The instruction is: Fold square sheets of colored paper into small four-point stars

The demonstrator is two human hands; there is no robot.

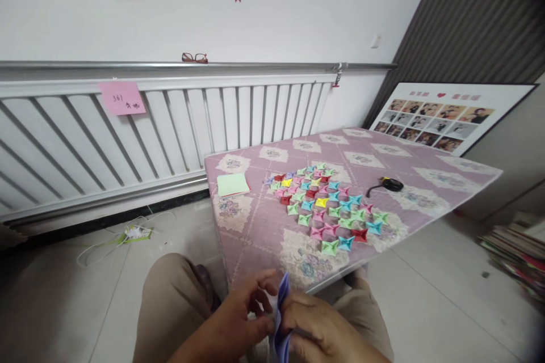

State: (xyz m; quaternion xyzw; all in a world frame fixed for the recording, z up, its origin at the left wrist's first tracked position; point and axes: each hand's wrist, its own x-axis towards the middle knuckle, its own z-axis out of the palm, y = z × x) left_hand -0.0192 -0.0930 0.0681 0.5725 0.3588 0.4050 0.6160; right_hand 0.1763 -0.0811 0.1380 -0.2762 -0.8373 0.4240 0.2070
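A folded sheet of purple paper stands on edge between my hands, over my lap at the table's near edge. My right hand is closed on it, with the fingers pressed into the fold. On the other side, my left hand has its fingers curled and apart, and its thumb tip appears to touch the paper. Beyond them, many small folded paper stars in pink, green, blue, yellow and red lie in rows on the table. To the left sits a stack of square paper, pale green on top.
A flowered cloth covers the table. A black tape measure-like object lies at its right. A radiator runs along the wall, with eyeglasses on the pipe above. A photo board leans behind; stacked papers stand right.
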